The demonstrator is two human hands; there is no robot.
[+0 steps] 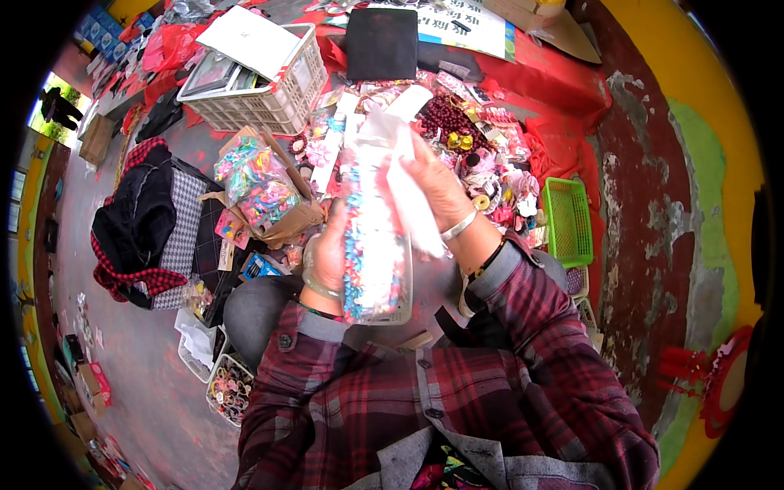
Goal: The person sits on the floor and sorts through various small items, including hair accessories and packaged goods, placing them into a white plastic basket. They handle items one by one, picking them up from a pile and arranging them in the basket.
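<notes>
The clear bag [374, 245] of tiny colored bits is held up over the lap. The left hand [327, 257] grips its side, and the right hand [437, 192] pinches the top. If it tips, bits could spill onto the floor [147, 384].

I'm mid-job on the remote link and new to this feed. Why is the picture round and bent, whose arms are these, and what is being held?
There is no machine here. A person wears a wide fisheye camera on the head, looking down, which is why edges curve. The plaid sleeves coming in from the lower edge are that person's own arms. The left hand grips a clear plastic packet full of small colourful pieces; the right hand holds its upper part together with a white sheet. Beyond the hands, on a red cloth, lie small trinkets, a white basket, a green basket and an open cardboard box of bright items.
</notes>
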